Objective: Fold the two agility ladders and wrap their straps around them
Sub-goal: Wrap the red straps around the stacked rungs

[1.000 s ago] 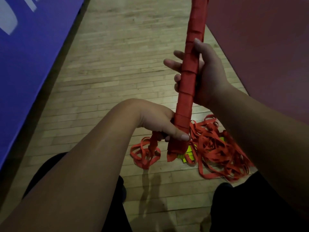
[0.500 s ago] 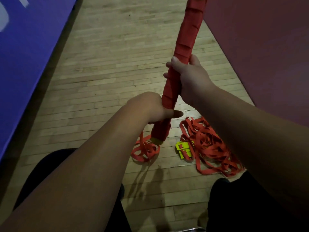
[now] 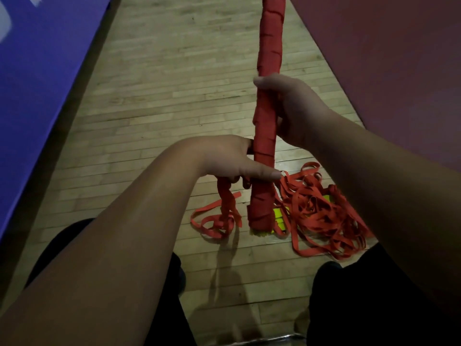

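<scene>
Firmly, left hand (image 3: 224, 158) and right hand (image 3: 291, 108) grip the upright, red spiral-wound ladder bundle (image 3: 265, 131).

Upright red-wrapped bundle (image 3: 270, 46) held in both hands over wood floor (image 3: 162, 96). Right hand (image 3: 294, 108) grips mid-length; left hand (image 3: 219, 158) grips just below, thumb across front. Yellow edge shows at bundle's near end. Loose strap (image 3: 225, 196) hangs from under left hand, coiling on floor. Tangled second ladder (image 3: 324, 216), red webbing with yellow rungs, lies on floor right of bundle. Blue mat (image 3: 37, 83) at left, red mat (image 3: 386, 58) at right. Dark-clad legs at near edge.
</scene>
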A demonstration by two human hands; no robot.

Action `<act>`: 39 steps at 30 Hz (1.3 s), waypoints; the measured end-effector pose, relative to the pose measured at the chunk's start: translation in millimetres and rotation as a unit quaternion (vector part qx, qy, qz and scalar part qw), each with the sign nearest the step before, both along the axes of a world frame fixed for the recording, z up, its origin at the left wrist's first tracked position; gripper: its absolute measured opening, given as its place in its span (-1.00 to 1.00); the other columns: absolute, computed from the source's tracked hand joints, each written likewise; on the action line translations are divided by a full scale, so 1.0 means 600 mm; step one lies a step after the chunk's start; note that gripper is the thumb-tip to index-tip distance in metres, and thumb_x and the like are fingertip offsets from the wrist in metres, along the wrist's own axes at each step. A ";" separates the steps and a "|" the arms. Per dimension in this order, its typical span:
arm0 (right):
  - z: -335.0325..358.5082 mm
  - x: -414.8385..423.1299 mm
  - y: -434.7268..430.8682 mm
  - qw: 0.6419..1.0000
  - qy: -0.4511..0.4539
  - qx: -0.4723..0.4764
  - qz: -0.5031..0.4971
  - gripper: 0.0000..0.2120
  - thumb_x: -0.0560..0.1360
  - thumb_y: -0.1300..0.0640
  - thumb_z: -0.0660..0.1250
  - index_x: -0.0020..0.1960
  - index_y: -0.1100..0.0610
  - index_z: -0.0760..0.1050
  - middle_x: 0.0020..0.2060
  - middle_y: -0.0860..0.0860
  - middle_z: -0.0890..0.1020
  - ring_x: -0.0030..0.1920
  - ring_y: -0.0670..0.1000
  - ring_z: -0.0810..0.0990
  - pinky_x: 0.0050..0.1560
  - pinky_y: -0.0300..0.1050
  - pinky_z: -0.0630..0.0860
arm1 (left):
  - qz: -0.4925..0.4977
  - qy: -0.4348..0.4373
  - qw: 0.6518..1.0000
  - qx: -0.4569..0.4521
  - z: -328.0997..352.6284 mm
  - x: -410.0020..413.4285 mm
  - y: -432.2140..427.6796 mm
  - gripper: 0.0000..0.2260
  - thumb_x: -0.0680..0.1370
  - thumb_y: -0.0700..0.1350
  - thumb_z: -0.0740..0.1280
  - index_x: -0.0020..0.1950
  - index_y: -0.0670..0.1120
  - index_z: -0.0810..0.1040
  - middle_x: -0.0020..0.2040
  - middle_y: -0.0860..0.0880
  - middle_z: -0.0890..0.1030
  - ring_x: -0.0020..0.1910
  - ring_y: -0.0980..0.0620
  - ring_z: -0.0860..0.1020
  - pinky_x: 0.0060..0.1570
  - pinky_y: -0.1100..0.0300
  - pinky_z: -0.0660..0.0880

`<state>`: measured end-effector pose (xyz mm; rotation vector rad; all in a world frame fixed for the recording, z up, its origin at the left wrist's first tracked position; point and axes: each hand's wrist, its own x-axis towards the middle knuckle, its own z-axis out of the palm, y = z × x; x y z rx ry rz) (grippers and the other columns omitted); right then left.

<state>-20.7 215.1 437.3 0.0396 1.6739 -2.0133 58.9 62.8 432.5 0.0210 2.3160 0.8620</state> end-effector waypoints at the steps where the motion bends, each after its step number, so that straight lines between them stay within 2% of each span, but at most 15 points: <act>1: 0.005 0.002 0.001 1.000 -0.006 0.001 0.018 -0.76 0.56 0.06 0.49 0.12 0.16 0.54 -0.28 0.00 0.55 -0.34 0.00 0.59 -0.29 -0.13 0.56 | -0.002 -0.016 0.999 0.029 0.002 0.001 0.000 -0.34 0.35 0.47 0.54 0.32 0.14 0.66 -0.03 -0.01 0.79 -0.13 -0.02 0.67 -0.08 0.05 0.63; 4: 0.012 0.007 0.001 0.998 -0.015 -0.025 0.051 -0.75 0.53 0.09 0.50 0.13 0.15 0.54 -0.24 0.02 0.58 -0.27 0.01 0.61 -0.17 -0.06 0.59 | 0.009 -0.038 0.998 0.059 -0.002 0.002 0.003 -0.38 0.40 0.37 0.58 0.38 0.12 0.65 0.10 -0.05 0.77 -0.10 -0.10 0.64 -0.14 0.13 0.66; 7: 0.007 0.014 -0.005 0.996 0.017 -0.038 0.077 -0.68 0.56 0.20 0.50 0.27 0.18 0.52 0.08 0.19 0.73 0.04 0.18 0.78 0.10 0.14 0.72 | 0.009 -0.047 0.999 0.019 -0.012 -0.001 0.003 -0.58 0.48 0.26 0.61 0.21 0.06 0.70 0.02 -0.03 0.77 -0.21 0.01 0.57 -0.23 0.14 0.67; 9: -0.002 0.017 -0.013 0.994 0.083 0.037 0.064 -0.58 0.55 0.13 0.57 0.32 0.14 0.50 0.12 0.19 0.75 0.02 0.18 0.80 0.07 0.20 0.75 | 0.006 -0.053 0.999 0.002 -0.017 -0.004 0.003 -0.65 0.52 0.21 0.61 0.17 0.04 0.70 -0.10 0.01 0.79 -0.36 0.06 0.52 -0.27 0.15 0.66; 11: -0.013 0.019 -0.021 0.977 0.151 0.145 0.043 -0.50 0.49 -0.06 0.64 0.28 0.07 0.50 0.04 0.11 0.74 -0.08 0.09 0.81 -0.02 0.11 0.77 | 0.002 -0.035 0.999 -0.031 -0.021 -0.006 0.006 -0.64 0.54 0.19 0.60 0.21 0.02 0.70 -0.19 0.01 0.79 -0.45 0.09 0.56 -0.33 0.20 0.62; 13: -0.019 0.022 -0.026 0.963 0.176 0.202 0.027 -0.46 0.48 -0.20 0.62 0.26 0.05 0.48 0.02 0.07 0.72 -0.10 0.05 0.80 -0.06 0.01 0.76 | 0.006 -0.008 0.998 -0.068 -0.025 -0.009 0.009 -0.69 0.54 0.18 0.61 0.13 0.02 0.71 -0.26 0.05 0.77 -0.47 0.12 0.60 -0.41 0.27 0.56; 15: -0.027 0.016 -0.030 0.967 0.151 0.205 0.014 -0.52 0.56 -0.21 0.53 0.23 0.13 0.52 -0.05 0.07 0.72 -0.09 0.08 0.80 -0.03 0.08 0.77 | 0.026 0.001 0.996 -0.083 -0.029 -0.011 0.011 -0.78 0.53 0.10 0.64 -0.02 0.00 0.72 -0.27 0.04 0.76 -0.43 0.11 0.62 -0.39 0.25 0.56; 18: -0.042 0.000 -0.033 0.980 0.080 0.181 -0.003 -0.71 0.57 0.02 0.40 0.13 0.24 0.61 -0.13 0.15 0.73 -0.03 0.25 0.80 0.10 0.36 0.72 | 0.045 0.012 0.990 -0.134 -0.036 -0.010 0.013 -0.83 0.52 -0.05 0.66 -0.15 -0.06 0.73 -0.34 0.02 0.73 -0.44 0.08 0.63 -0.35 0.16 0.60; 21: -0.056 -0.009 -0.034 0.968 0.072 0.238 -0.023 -0.89 0.59 0.21 0.33 0.07 0.20 0.59 -0.06 0.17 0.74 -0.06 0.23 0.78 0.04 0.27 0.75 | 0.053 0.055 0.973 -0.220 -0.048 -0.007 0.018 -0.83 0.50 -0.10 0.63 -0.22 -0.05 0.69 -0.34 -0.01 0.71 -0.35 0.01 0.70 -0.12 0.06 0.73; 23: -0.064 -0.011 -0.033 0.961 0.070 0.266 -0.040 -0.90 0.62 0.21 0.34 0.12 0.18 0.58 -0.03 0.16 0.73 -0.09 0.18 0.77 -0.05 0.19 0.77 | 0.040 0.065 0.967 -0.242 -0.054 -0.007 0.021 -0.85 0.51 -0.13 0.60 -0.20 -0.04 0.67 -0.27 -0.04 0.72 -0.26 -0.04 0.72 -0.02 0.00 0.74; 26: -0.070 -0.010 -0.030 0.945 0.091 0.312 -0.041 -0.82 0.59 0.14 0.44 0.16 0.19 0.59 -0.02 0.13 0.73 -0.10 0.14 0.76 -0.13 0.11 0.77 | 0.017 0.035 0.978 -0.205 -0.054 -0.009 0.017 -0.87 0.54 -0.19 0.55 -0.17 -0.07 0.65 -0.29 -0.06 0.69 -0.32 -0.03 0.68 -0.23 0.11 0.66; 28: -0.067 -0.007 -0.027 0.939 0.108 0.324 -0.033 -0.74 0.55 0.07 0.51 0.17 0.17 0.59 -0.02 0.11 0.73 -0.11 0.12 0.76 -0.14 0.11 0.77 | -0.002 0.023 0.984 -0.178 -0.052 -0.008 0.012 -0.90 0.54 -0.18 0.57 -0.11 -0.07 0.67 -0.28 -0.07 0.71 -0.30 -0.04 0.71 -0.29 0.09 0.64; 32: -0.057 -0.003 -0.019 0.947 0.110 0.302 -0.018 -0.54 0.50 0.03 0.60 0.23 0.10 0.41 0.02 0.09 0.67 -0.06 0.11 0.74 -0.09 0.13 0.76 | -0.037 0.009 0.992 -0.121 -0.051 -0.007 0.005 -0.83 0.57 -0.11 0.58 0.13 -0.03 0.69 -0.10 -0.02 0.80 -0.18 0.02 0.78 -0.05 0.01 0.75; 36: -0.044 0.005 -0.019 0.972 0.077 0.217 -0.037 -0.48 0.47 0.08 0.64 0.20 0.09 0.35 0.02 0.15 0.66 -0.08 0.20 0.78 -0.05 0.26 0.76 | -0.031 -0.001 0.999 -0.036 -0.020 -0.009 0.006 -0.88 0.60 -0.07 0.57 0.12 0.03 0.74 -0.12 0.09 0.80 -0.25 0.14 0.73 -0.14 0.15 0.64; 39: -0.041 0.005 -0.021 0.973 0.076 0.213 -0.037 -0.38 0.47 0.03 0.65 0.32 0.05 0.32 0.03 0.14 0.69 -0.17 0.08 0.71 -0.02 0.17 0.75 | -0.005 -0.011 1.000 -0.001 -0.008 -0.009 0.011 -0.86 0.62 -0.04 0.51 0.14 -0.04 0.75 -0.13 0.06 0.79 -0.24 0.09 0.72 -0.10 0.09 0.65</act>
